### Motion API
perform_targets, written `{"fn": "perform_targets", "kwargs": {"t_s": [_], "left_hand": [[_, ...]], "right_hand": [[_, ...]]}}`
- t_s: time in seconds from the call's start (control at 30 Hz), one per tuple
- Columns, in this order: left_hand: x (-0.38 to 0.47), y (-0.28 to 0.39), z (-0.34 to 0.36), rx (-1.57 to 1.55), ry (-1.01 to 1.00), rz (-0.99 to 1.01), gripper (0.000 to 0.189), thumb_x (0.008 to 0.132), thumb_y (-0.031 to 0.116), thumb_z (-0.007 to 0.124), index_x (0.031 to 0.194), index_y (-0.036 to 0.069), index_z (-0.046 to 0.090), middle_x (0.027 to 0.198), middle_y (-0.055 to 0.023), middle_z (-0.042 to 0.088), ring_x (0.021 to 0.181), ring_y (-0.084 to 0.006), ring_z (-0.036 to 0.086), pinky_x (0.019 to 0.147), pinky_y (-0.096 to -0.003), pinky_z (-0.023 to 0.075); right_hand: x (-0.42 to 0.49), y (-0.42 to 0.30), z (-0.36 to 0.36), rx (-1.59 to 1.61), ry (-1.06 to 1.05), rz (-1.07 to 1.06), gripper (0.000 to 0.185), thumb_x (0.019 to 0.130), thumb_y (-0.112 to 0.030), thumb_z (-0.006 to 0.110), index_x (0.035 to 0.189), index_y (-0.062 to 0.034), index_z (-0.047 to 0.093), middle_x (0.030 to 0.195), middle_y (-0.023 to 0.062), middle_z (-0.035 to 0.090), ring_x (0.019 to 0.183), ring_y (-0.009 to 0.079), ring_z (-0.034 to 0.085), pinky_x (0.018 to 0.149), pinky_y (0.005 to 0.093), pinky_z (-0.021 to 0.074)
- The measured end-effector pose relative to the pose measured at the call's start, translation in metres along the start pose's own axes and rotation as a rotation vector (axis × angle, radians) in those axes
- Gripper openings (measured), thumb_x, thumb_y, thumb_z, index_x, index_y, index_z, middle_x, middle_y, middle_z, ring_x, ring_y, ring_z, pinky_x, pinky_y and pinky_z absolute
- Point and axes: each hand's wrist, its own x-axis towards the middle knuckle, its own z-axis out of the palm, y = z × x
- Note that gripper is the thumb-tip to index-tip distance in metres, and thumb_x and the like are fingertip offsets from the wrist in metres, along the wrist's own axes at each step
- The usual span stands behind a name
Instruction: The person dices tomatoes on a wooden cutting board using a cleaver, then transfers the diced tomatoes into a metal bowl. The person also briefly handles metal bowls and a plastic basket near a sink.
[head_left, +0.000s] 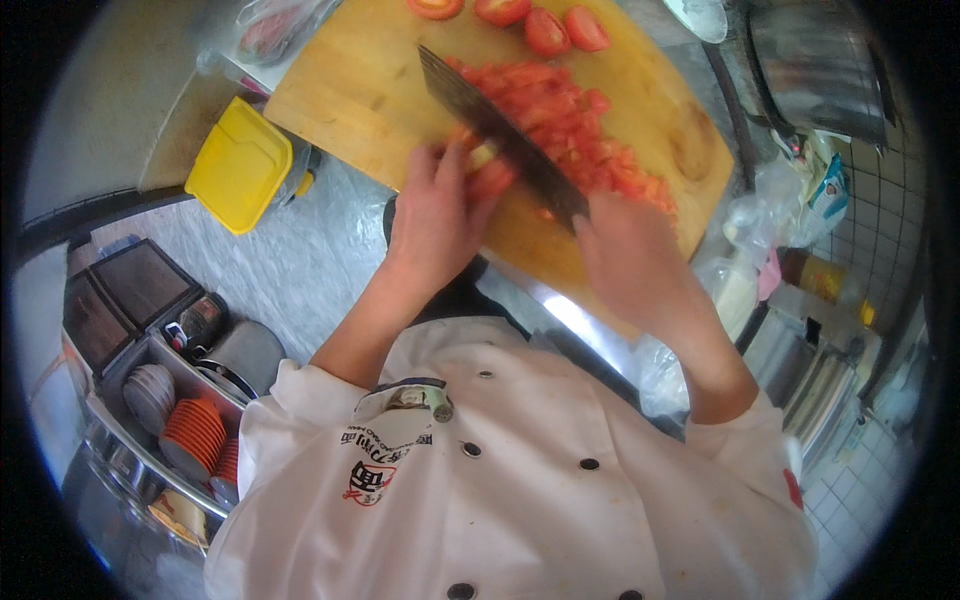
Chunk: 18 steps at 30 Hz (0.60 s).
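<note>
My right hand (630, 255) is closed round the handle of a wide-bladed kitchen knife (506, 135), blurred by motion, its blade slanting up and left over a wooden cutting board (337, 97). My left hand (442, 206) curls its fingers on a piece of tomato (487, 176), just left of the blade. Chopped tomato (555, 112) lies heaped on the board beyond and to the right of the knife. Several halved tomatoes (546, 31) rest near the board's far edge.
A yellow-lidded container (240, 165) stands left of the board. Stacked orange bowls (193, 435) sit in a metal compartment at lower left. Plastic bags (780, 195) and a large metal pot (821, 71) are on the right. Another plastic bag (274, 30) lies at upper left.
</note>
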Motion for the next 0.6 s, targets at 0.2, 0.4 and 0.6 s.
{"fn": "perform_targets", "kwargs": {"t_s": [0.2,0.4,0.6], "left_hand": [[0.001,0.002,0.003,0.015,0.008,-0.051,0.055,0.074,0.01,0.073,0.122,-0.001,0.05,0.111,-0.0211,0.051,0.095,-0.0391,0.057,0.078,-0.0413,0.0506],[-0.005,0.002,-0.003,-0.053,0.01,-0.045,0.051,0.072,0.004,0.073,0.118,-0.001,0.052,0.11,-0.0193,0.051,0.091,-0.0356,0.058,0.074,-0.0385,0.0515],[-0.009,-0.008,0.004,-0.081,0.081,0.018,0.04,0.072,-0.001,0.071,0.109,-0.001,0.056,0.107,-0.0178,0.053,0.085,-0.0315,0.06,0.067,-0.0338,0.0528]], "right_hand": [[0.032,0.003,0.039,0.043,0.125,-0.065,0.015,0.085,-0.008,0.051,0.076,0.0036,0.052,0.068,0.0256,0.058,0.068,0.0442,0.059,0.064,0.0512,0.046],[0.02,0.002,0.012,0.037,0.151,-0.106,0.015,0.085,-0.008,0.051,0.075,0.0032,0.053,0.067,0.0254,0.058,0.068,0.0444,0.059,0.061,0.0517,0.0457],[0.007,-0.008,0.004,0.004,0.002,-0.066,0.014,0.083,-0.008,0.051,0.074,0.0029,0.054,0.066,0.0254,0.058,0.067,0.0443,0.059,0.061,0.0519,0.0455]]}}
